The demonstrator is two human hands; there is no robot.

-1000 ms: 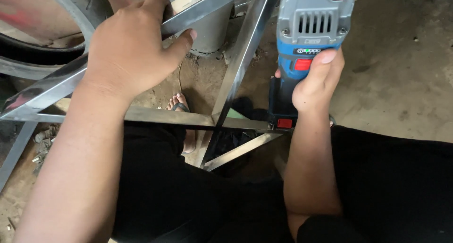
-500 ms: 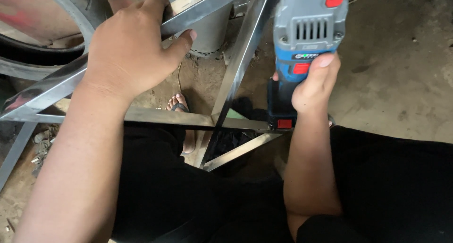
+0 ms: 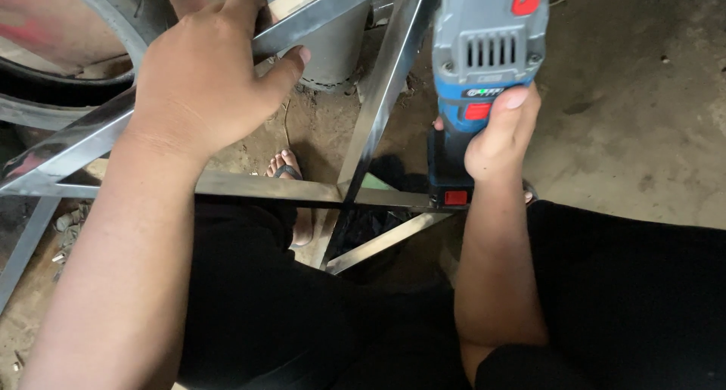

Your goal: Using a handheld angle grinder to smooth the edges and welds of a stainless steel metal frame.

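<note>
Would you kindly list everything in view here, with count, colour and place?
power tool: one, blue and grey with red buttons, top centre-right, in the right hand.
metal frame: one, silvery bars, crossing from upper centre to lower left, with bars meeting at centre.
grey cylinder: one, top centre, behind the frame.
tyre: one, dark with a grey rim, upper left.
floor: bare concrete, grey-brown, right and centre.
foot: one, in a sandal, centre, below the frame.
trousers: black, across the bottom.
left hand: gripping the upper frame bar, upper left.
right hand: wrapped round the power tool's handle, centre right.
</note>
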